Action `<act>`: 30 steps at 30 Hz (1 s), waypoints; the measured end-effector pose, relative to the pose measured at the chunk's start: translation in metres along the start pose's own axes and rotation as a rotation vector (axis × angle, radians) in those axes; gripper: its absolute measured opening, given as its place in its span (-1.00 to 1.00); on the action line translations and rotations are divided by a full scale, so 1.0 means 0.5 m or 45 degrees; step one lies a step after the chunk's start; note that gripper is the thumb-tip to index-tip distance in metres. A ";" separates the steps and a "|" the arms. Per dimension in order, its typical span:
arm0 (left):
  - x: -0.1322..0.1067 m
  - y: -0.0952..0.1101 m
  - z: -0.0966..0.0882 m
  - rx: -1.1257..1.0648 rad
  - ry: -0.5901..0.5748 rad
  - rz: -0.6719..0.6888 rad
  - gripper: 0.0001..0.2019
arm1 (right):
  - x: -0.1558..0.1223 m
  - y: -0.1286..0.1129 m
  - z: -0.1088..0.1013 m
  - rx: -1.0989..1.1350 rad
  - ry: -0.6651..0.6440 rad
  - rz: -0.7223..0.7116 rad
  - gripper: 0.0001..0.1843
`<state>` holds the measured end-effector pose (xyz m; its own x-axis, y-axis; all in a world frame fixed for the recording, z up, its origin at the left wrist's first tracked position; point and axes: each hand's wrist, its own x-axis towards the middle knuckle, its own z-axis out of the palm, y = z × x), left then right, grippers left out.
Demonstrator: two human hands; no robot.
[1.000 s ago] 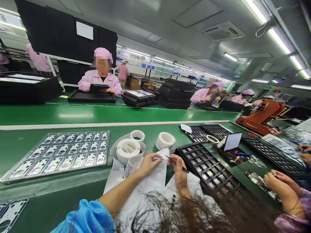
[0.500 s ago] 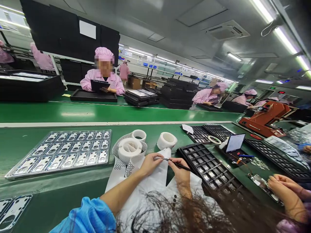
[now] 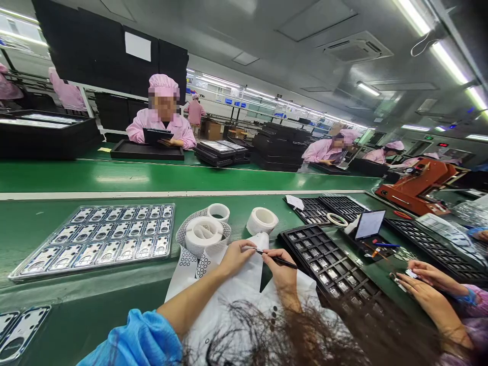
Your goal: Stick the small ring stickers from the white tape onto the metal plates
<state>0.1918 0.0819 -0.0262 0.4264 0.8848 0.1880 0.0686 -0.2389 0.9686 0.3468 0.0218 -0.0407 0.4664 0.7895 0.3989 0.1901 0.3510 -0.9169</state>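
My left hand is closed in a pinch above the white sheets, thumb and forefinger together on something too small to make out. My right hand holds black tweezers, their tip meeting the left fingertips. Beneath both hands lie white backing sheets, a few black dots on them near my hair. Just beyond the left hand, rolls of ring-shaped stickers stand with their printed strips hanging loose. A plain white roll stands behind the hands. Right of my right hand is a black compartment tray with small metal parts.
On the left lies a clear tray of silver plates, with another tray corner nearer. At right a co-worker's hands handle a small part. Behind them are a small screen, more black trays and an orange machine.
The tweezers have shifted slightly at my left fingertips; my hands otherwise stay in place. The co-worker's hands on the right have moved left and lifted the part they hold.
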 end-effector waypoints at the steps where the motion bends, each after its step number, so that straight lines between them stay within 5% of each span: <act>1: 0.000 0.001 0.000 0.004 0.001 -0.001 -0.79 | -0.001 -0.001 0.001 0.003 0.004 -0.006 -0.72; 22: 0.000 0.007 0.002 0.215 0.005 0.012 -0.79 | 0.002 -0.031 0.008 0.052 0.110 0.076 -0.71; 30: -0.027 0.071 0.008 0.625 0.010 0.131 -0.70 | -0.006 -0.083 0.000 0.060 0.202 0.008 -0.68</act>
<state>0.1923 0.0598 0.0049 0.4467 0.8491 0.2818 0.4437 -0.4838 0.7544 0.3377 0.0048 -0.0039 0.5987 0.7038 0.3824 0.1474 0.3724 -0.9163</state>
